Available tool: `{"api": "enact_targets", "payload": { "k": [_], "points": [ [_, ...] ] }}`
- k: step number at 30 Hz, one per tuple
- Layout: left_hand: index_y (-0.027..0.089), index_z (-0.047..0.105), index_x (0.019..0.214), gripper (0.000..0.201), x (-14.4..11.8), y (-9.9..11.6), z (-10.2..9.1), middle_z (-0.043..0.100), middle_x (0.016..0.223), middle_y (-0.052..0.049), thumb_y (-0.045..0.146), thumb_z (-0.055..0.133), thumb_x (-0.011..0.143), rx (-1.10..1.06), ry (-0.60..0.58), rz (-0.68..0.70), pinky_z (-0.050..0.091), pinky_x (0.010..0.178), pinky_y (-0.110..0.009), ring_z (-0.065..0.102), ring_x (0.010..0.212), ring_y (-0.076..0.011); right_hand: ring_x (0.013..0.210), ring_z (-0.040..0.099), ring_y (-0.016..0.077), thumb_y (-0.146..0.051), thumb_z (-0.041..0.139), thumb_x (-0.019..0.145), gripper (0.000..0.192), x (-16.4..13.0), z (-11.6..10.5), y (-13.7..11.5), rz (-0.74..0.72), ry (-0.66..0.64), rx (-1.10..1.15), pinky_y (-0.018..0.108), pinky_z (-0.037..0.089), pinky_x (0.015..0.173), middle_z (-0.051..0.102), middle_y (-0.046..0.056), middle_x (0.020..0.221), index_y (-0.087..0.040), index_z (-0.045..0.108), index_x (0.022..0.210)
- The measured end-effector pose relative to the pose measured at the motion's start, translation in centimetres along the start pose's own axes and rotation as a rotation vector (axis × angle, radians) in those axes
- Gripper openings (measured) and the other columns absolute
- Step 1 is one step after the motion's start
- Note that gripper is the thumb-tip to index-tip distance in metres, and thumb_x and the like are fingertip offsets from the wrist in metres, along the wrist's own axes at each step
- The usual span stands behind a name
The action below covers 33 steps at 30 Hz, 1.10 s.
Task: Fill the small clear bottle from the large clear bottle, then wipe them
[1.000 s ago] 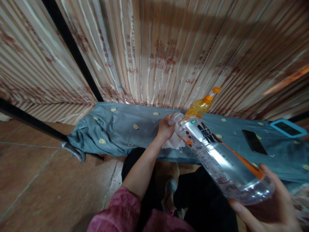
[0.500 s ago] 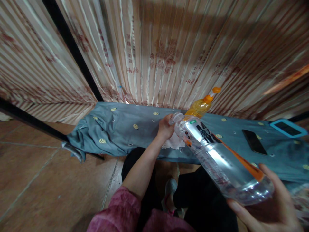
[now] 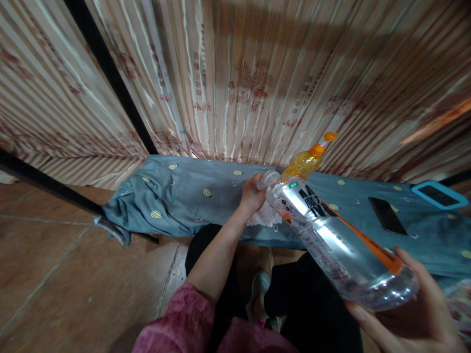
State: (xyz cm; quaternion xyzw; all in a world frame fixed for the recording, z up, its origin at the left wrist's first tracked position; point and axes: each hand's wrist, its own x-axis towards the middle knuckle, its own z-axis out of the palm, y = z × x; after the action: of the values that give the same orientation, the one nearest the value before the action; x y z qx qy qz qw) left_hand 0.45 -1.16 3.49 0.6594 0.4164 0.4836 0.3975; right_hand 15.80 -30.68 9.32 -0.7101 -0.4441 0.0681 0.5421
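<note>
A large clear plastic bottle [image 3: 331, 235] with a silver and orange label lies tilted between my two hands, its neck toward the upper left. Closed round the neck is my left hand [image 3: 252, 195]. The bottle's base rests in the grip of my right hand [image 3: 412, 314], with thumb and fingers on opposite sides. Behind the bottle's neck stands a yellow bottle [image 3: 302, 164] with an orange cap, its lower part hidden. Under the neck, a white tissue or cloth [image 3: 265, 215] lies on the grey-blue sheet [image 3: 191, 196], partly covered by my left hand.
To the right on the sheet are a black phone [image 3: 387, 216] and a blue-framed device [image 3: 440, 195]. A striped curtain [image 3: 235, 88] hangs behind. Black metal poles [image 3: 110, 73] stand at the left, above a brown tiled floor [image 3: 47, 264].
Almost nothing differs. The clear bottle's label appears very slightly turned, while both hands keep their places on it.
</note>
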Motion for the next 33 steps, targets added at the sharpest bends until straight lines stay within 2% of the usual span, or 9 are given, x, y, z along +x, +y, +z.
{"api": "enact_targets", "payload": {
  "k": [6, 11, 17, 20, 25, 33],
  "points": [
    [0.022, 0.078, 0.102, 0.013, 0.1, -0.1, 0.1, 0.086, 0.112, -0.007, 0.029, 0.071, 0.094, -0.013, -0.002, 0.001, 0.062, 0.097, -0.036, 0.080, 0.106, -0.0270, 0.114, 0.073, 0.0373, -0.053, 0.102, 0.065, 0.113, 0.3, 0.4, -0.7, -0.021, 0.012, -0.014, 0.053, 0.067, 0.088, 0.064, 0.015, 0.154, -0.030, 0.054, 0.165],
    [0.021, 0.078, 0.101, 0.011, 0.1, 0.0, 0.0, 0.086, 0.112, -0.008, 0.026, 0.071, 0.093, -0.003, -0.003, -0.006, 0.062, 0.098, -0.037, 0.080, 0.106, -0.0274, 0.114, 0.074, 0.0375, -0.056, 0.100, 0.068, 0.112, 0.4, 0.4, -1.0, -0.028, 0.004, -0.023, 0.054, 0.067, 0.090, 0.068, 0.016, 0.147, -0.029, 0.053, 0.166],
    [0.021, 0.078, 0.102, 0.013, 0.0, 0.2, -0.1, 0.086, 0.113, -0.007, 0.028, 0.070, 0.094, 0.006, -0.012, 0.003, 0.062, 0.100, -0.037, 0.080, 0.108, -0.0271, 0.117, 0.075, 0.0381, -0.049, 0.101, 0.067, 0.113, 0.7, -0.2, 0.2, -0.110, -0.040, -0.055, 0.054, 0.069, 0.090, 0.066, 0.017, 0.151, -0.028, 0.052, 0.166],
    [0.021, 0.078, 0.100, 0.012, 0.0, 0.2, -0.1, 0.086, 0.112, -0.007, 0.027, 0.070, 0.094, 0.000, -0.011, -0.003, 0.063, 0.099, -0.037, 0.080, 0.106, -0.0268, 0.122, 0.073, 0.0402, -0.049, 0.101, 0.067, 0.115, 0.6, -0.3, 0.3, -0.080, -0.041, -0.050, 0.058, 0.066, 0.096, 0.066, 0.018, 0.152, -0.028, 0.050, 0.167],
    [0.021, 0.078, 0.100, 0.011, 0.0, 0.2, -0.1, 0.087, 0.112, -0.008, 0.025, 0.072, 0.093, -0.001, -0.006, -0.002, 0.063, 0.099, -0.037, 0.081, 0.107, -0.0282, 0.120, 0.073, 0.0411, -0.052, 0.102, 0.063, 0.118, 0.3, -0.1, -0.1, -0.002, -0.007, -0.006, 0.059, 0.066, 0.097, 0.064, 0.017, 0.154, -0.030, 0.051, 0.167],
    [0.022, 0.078, 0.104, 0.014, -0.1, 0.2, -0.2, 0.086, 0.118, -0.008, 0.025, 0.071, 0.092, -0.011, -0.011, -0.002, 0.062, 0.102, -0.038, 0.080, 0.111, -0.0277, 0.124, 0.072, 0.0422, -0.050, 0.102, 0.065, 0.114, 0.5, 0.0, -0.5, -0.052, -0.021, -0.011, 0.060, 0.065, 0.098, 0.067, 0.017, 0.151, -0.029, 0.053, 0.166]
  ]
}}
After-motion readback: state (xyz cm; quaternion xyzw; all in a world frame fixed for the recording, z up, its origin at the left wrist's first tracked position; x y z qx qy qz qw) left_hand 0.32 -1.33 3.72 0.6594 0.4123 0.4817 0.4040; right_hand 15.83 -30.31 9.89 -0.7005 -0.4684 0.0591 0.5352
